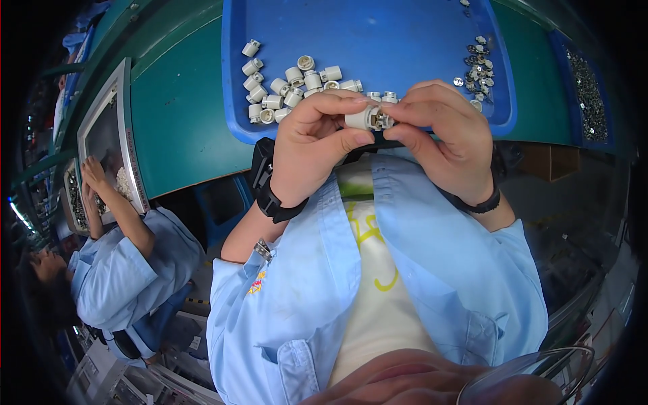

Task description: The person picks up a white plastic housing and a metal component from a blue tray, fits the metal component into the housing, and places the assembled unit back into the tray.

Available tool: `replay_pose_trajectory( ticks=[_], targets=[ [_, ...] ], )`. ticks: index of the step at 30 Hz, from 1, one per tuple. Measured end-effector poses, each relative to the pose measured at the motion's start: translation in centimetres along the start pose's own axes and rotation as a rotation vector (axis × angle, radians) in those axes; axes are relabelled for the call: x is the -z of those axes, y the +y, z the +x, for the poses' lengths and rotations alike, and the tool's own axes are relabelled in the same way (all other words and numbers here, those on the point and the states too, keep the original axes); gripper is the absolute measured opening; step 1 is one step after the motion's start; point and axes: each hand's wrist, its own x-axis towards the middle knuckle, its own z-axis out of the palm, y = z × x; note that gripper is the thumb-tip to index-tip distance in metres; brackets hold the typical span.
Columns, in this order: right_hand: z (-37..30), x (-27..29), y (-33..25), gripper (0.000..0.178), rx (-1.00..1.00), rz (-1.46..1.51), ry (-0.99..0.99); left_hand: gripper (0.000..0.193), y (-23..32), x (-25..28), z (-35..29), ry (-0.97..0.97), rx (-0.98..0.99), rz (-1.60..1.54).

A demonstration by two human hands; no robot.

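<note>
At the near edge of the tray (pixel 378 40), a white cylinder (pixel 356 120) was held by left hand (pixel 307 138) and right hand (pixel 445 125); open room was seen beyond.

Co-worker (pixel 125 280) in light blue beside a white frame (pixel 126 135)

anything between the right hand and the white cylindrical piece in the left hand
Only a small metallic part, pinched by the right hand at the end of the white cylindrical piece that the left hand grips. Whether it is attached there is too small to tell. Nothing else visible stands between them.
</note>
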Motion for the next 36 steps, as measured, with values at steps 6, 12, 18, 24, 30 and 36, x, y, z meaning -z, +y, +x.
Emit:
replay_pose_trajectory(
  ticks=[6, 12, 18, 24, 30, 36],
  targets=[
    [0.01, -0.01, 0.07, 0.026, 0.043, -0.021, -0.025, 0.032, 0.28, 0.17, -0.03, -0.025, -0.013, 0.117],
    [-0.2, -0.18, 0.14, 0.027, 0.051, 0.016, -0.019, 0.033, 0.59, 0.03, -0.18, -0.029, -0.028, 0.132],
    [-0.13, -0.35, 0.34, 0.024, 0.028, 0.098, -0.009, 0.033, 0.55, -0.07, -0.23, -0.027, -0.035, 0.134],
    [0.0, -0.22, 0.18, 0.022, 0.093, -0.021, 0.0, 0.038, 0.53, 0.27, -0.34, -0.061, -0.068, 0.266],
    [-0.07, -0.21, 0.08, 0.022, 0.102, -0.066, -0.016, 0.037, 0.63, 0.32, -0.37, -0.058, -0.074, 0.298],
    [0.12, -0.15, 0.09, 0.022, 0.105, -0.065, -0.03, 0.034, 1.03, 0.49, -0.38, -0.06, -0.056, 0.389]
  ],
)
